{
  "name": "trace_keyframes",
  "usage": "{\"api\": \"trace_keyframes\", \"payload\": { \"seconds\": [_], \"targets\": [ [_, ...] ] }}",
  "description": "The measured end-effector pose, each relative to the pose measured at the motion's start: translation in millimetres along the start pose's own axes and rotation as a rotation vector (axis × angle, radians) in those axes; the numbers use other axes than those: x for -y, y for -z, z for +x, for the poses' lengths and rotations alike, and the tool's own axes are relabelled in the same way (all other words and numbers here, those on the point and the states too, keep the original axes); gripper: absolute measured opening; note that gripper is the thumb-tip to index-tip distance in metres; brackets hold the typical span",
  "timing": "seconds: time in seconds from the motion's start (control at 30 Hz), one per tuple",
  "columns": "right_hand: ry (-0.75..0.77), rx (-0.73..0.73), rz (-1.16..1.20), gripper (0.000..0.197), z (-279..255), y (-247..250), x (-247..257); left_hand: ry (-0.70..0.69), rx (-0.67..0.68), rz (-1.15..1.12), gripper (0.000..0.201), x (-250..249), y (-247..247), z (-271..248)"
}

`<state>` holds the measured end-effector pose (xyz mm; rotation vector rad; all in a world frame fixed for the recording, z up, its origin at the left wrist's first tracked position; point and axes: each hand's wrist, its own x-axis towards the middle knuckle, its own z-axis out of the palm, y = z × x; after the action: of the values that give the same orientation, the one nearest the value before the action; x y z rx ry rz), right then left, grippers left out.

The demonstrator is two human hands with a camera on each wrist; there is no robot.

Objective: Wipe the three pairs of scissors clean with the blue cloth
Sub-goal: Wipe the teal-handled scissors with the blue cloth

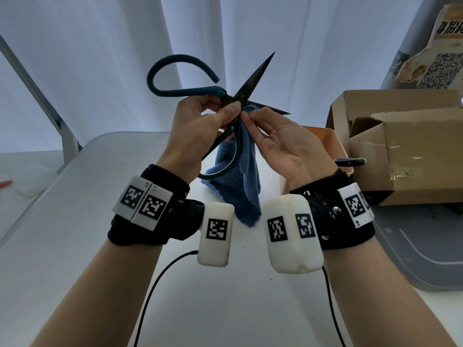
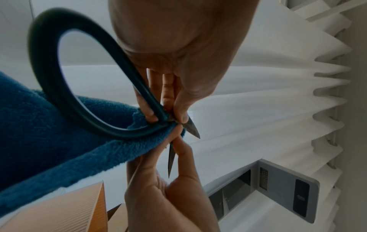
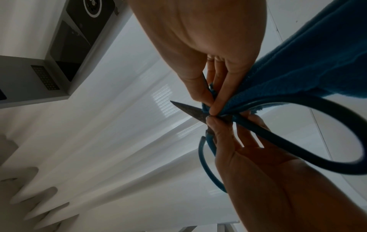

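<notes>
White curtains (image 1: 105,58) hang behind our white table (image 1: 75,221), with cardboard boxes (image 1: 400,151) at its right edge. Above it, our left hand (image 1: 198,128) grips the spread scissors (image 1: 240,96) at the pivot. Our right hand (image 1: 288,144) pinches the blue cloth (image 1: 240,181), seemingly around the lower blade.

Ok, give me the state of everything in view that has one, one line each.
scissors: blades open, held up off the table.
blue cloth: bunched at the pivot, rest hanging loose.
left hand: grips the scissors near the pivot.
right hand: pinches the cloth against a blade.
cardboard box: flaps open.
orange bin: holds another dark-handled tool.
</notes>
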<state>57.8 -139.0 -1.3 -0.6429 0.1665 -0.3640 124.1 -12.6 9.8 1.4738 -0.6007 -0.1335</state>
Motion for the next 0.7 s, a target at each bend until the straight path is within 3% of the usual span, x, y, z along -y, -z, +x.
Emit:
{"api": "trace_keyframes", "payload": {
  "seconds": [0.7],
  "targets": [
    [0.022, -0.014, -0.031, 0.017, -0.1, -0.1, -3.1, 0.031, 0.005, 0.001, 0.023, -0.7, 1.5, -0.2]
  ]
}}
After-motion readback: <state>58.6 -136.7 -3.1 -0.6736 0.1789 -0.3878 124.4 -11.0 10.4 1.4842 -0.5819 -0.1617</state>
